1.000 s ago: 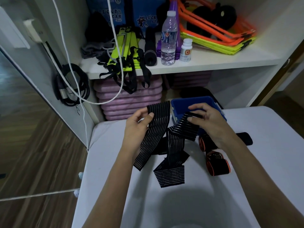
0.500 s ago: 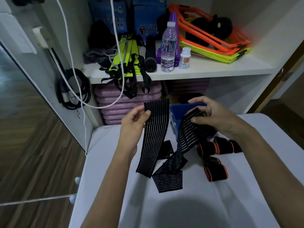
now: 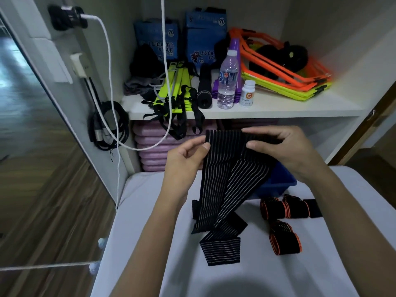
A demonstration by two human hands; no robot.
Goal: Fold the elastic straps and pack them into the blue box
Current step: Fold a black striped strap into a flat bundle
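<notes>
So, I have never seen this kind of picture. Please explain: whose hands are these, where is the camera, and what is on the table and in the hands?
There is no machine here. One camera sits on a person's head and looks forward and down, so you see that person's own arms. The left hand and the right hand pinch the top of a long black striped elastic strap; its lower end lies on the white table. Behind it stands the blue box, mostly hidden by the strap and the right hand. To the right lie rolled straps with orange edges. A shelf behind holds a water bottle and other gear.
</notes>
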